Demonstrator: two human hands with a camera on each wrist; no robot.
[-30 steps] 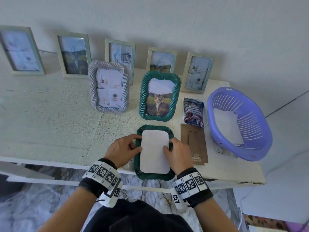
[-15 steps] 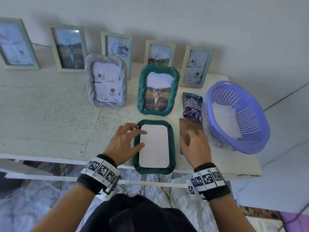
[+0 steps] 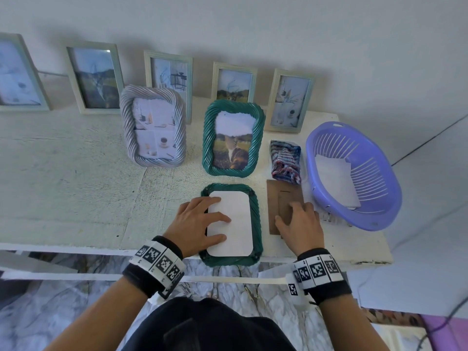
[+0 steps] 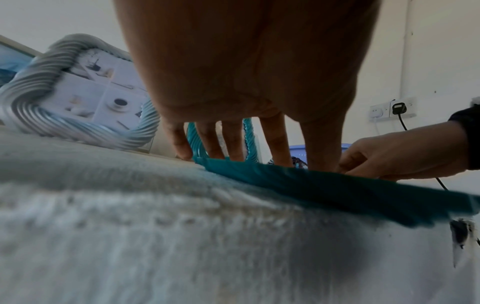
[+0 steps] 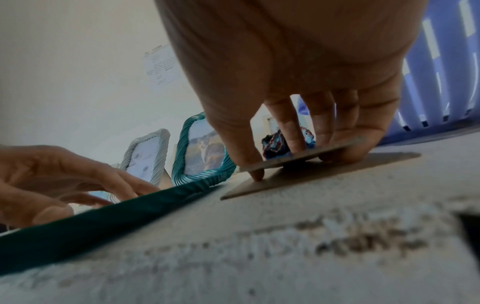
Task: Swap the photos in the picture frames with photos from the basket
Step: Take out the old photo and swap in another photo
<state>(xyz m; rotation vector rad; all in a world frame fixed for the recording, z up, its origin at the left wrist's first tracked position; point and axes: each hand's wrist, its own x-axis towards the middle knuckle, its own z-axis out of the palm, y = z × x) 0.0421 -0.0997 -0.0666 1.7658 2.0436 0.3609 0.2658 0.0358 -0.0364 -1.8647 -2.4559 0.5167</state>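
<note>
Head view: face-down green frame at near counter edge, photo back pressed flat by left hand, fingers straight, so nothing shifts. Basket far right.

Right wrist view: backing board stand flap pinched by right hand, presumably for refitting.

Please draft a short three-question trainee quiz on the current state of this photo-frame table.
1. True or false: the face-down green frame holds a white photo back.
2. What does the right hand touch: A) the purple basket, B) the brown backing board, C) the striped cloth?
3. Fill in: the left hand rests on the ____.

Key: 1 true; 2 B; 3 white photo back.
</note>
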